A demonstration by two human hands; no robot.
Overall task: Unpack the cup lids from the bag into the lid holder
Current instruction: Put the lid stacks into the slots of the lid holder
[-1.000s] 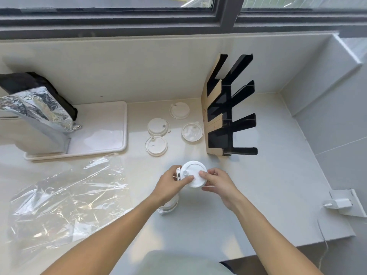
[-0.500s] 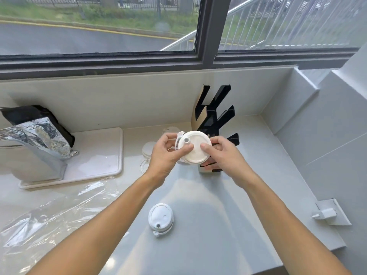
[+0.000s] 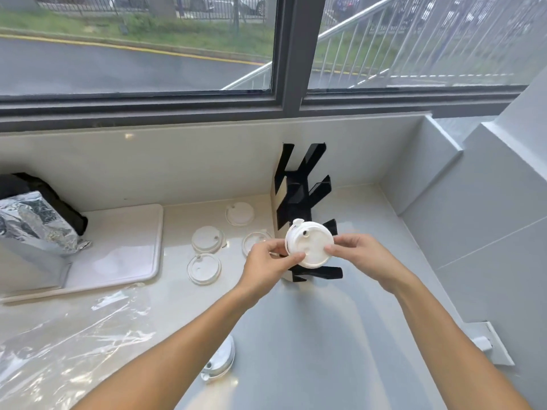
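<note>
Both hands hold a small stack of white cup lids (image 3: 310, 245) in the air, just in front of the black and wood lid holder (image 3: 299, 199). My left hand (image 3: 270, 261) pinches the stack's left edge and my right hand (image 3: 359, 253) grips its right edge. Several loose lids lie on the counter left of the holder: one at the back (image 3: 239, 213), two in the middle (image 3: 207, 239) (image 3: 204, 269), and one (image 3: 254, 242) partly hidden behind my left hand. More lids (image 3: 220, 362) lie near my left forearm. The clear plastic bag (image 3: 68, 350) lies flat at the lower left.
A white tray (image 3: 124, 247) sits at the left, with a foil bag (image 3: 32, 223) on its far end. The counter ends in a raised ledge under the window (image 3: 266, 93) and a wall to the right. A white plug in a socket (image 3: 485, 344) is at the lower right.
Both hands lifted the lid stack off the counter and carried it forward to the lid holder, leaving other lids behind near my left forearm. The camera tilted up toward the window.
</note>
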